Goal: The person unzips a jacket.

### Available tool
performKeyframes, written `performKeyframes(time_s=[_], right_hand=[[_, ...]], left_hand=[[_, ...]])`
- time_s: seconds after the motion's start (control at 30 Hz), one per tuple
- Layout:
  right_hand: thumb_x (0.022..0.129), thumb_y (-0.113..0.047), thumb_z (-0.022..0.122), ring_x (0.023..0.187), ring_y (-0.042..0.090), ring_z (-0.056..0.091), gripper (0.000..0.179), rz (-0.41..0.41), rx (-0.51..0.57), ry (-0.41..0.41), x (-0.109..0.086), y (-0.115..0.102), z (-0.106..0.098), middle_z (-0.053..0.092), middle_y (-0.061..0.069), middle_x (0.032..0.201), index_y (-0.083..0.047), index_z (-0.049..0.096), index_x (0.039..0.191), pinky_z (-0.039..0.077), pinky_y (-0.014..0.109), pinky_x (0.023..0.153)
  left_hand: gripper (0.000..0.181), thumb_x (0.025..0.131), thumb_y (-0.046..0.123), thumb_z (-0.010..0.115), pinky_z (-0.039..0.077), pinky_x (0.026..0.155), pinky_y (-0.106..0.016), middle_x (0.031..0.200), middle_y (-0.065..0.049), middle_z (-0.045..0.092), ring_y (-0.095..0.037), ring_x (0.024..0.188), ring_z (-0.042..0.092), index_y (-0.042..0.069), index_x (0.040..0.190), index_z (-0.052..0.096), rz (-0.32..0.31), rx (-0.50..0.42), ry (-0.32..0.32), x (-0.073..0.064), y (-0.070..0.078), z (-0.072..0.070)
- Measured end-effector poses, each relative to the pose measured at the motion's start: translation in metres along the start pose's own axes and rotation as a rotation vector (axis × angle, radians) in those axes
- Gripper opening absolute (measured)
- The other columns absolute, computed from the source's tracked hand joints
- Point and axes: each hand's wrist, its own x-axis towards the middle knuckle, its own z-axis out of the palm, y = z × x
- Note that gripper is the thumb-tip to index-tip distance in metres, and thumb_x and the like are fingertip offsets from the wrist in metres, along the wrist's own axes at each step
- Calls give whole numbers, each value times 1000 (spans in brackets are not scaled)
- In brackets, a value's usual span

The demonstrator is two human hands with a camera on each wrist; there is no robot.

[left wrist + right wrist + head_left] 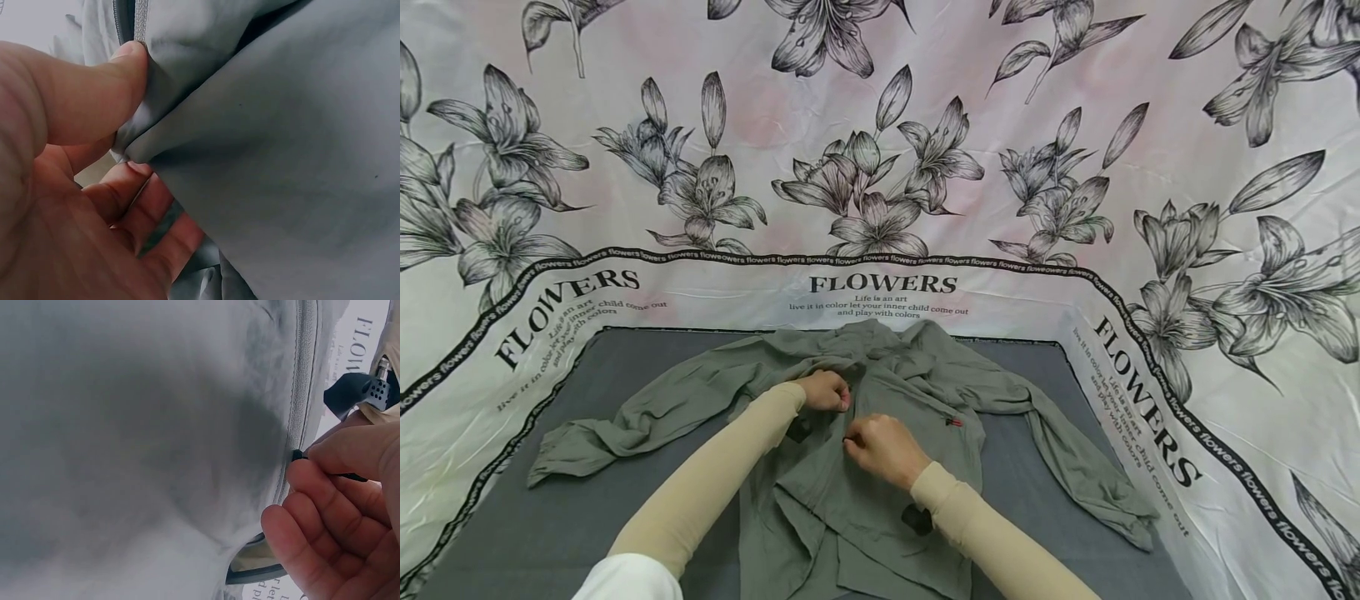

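Note:
A grey-green zip jacket (917, 483) lies spread front up, its sleeves stretched out to both sides. Near the upper chest, my left hand (826, 390) grips the front edge; in the left wrist view the thumb (128, 75) pinches the fabric right beside the zipper teeth. My right hand (886, 450) is just below and to the right of it. Between its thumb and index finger it pinches a dark zipper pull (297, 454), on the zipper (303, 375) along the front opening. The fabric at the opening is lifted, and the lower front hangs in loose folds.
A dark grey surface (1022, 517) lies under the jacket. Around it runs a white cloth with flower prints (880, 208) and lettering. A small red-and-black tag (953, 422) shows on the chest. Dark wrist cameras (917, 520) sit at both wrists.

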Motion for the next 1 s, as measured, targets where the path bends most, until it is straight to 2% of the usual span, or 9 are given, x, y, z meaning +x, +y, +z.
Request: performKeyframes(time_s=[0.57,1.0], right_hand=[[97,-17,69,62,3,50,9,5,16,-31,-4,-4,-3,68,0,78,-12,76,96,43,19,58],[96,-18,70,62,0,54,9,-6,33,-44,-9,-9,-5,71,0,80,-11,77,96,46,16,59]], left_hand=[[11,97,16,64,46,78,-26,101,-4,70,-14,83,57,9,95,73,-5,-12,15,6,-6,3],[12,98,16,63,47,78,-27,102,-4,70,-15,84,58,9,96,74,-23,-27,19,3,-4,3]])
